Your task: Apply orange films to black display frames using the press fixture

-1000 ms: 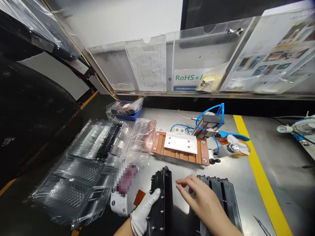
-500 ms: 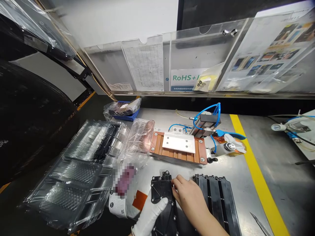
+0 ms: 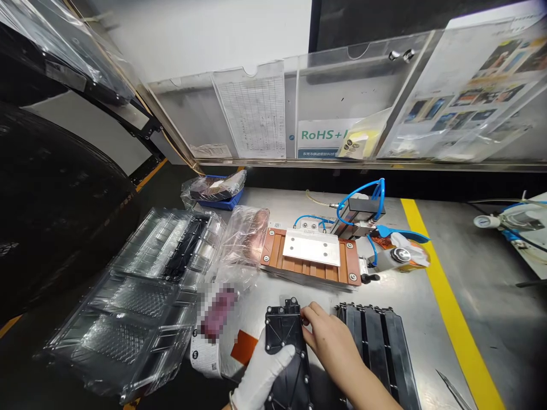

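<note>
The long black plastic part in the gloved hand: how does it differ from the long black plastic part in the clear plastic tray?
The held black part is in the white-gloved left hand, bare right hand at its edge; the trayed black part lies in the clear plastic tray, untouched. In the picture, the held black part runs almost upright; the trayed black part slants rightward. Both are black and elongated.

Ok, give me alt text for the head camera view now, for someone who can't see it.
A white-gloved left hand grips a black rectangular part while the bare right hand touches its right edge, above a grey metal workbench. Beyond sits a brown block fixture topped by a white rectangular plate; clear plastic trays lie left, long black parts right.
</note>
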Motion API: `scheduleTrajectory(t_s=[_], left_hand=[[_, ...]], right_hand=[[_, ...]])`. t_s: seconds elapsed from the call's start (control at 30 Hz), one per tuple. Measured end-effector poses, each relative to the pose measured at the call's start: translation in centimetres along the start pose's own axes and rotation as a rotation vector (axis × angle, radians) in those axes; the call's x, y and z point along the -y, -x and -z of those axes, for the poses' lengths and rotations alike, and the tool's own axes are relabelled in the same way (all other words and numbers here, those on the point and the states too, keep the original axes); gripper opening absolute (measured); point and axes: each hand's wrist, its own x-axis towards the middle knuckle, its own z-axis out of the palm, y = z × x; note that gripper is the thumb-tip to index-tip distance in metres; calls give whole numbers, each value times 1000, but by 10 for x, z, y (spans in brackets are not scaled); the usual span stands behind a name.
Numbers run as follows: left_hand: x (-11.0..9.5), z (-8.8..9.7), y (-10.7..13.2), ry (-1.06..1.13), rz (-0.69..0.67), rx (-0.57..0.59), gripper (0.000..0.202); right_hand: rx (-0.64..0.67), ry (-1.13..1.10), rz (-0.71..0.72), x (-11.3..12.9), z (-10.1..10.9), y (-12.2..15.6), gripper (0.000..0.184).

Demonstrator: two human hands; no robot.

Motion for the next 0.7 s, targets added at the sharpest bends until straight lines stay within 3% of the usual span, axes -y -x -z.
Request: scheduleTrajectory(t_s=[0.13,0.37,0.7], left_hand=[[5,3,0,44,0,-2,67],[-2,3,3,72,12,48,58],[-15,-1,7,33,20,-15,59]], right_hand=[[-10,25,26,3,-7,2,13],[4,20,86,10,-14,8,35],[-17,-278,59,5,-31,13,24]])
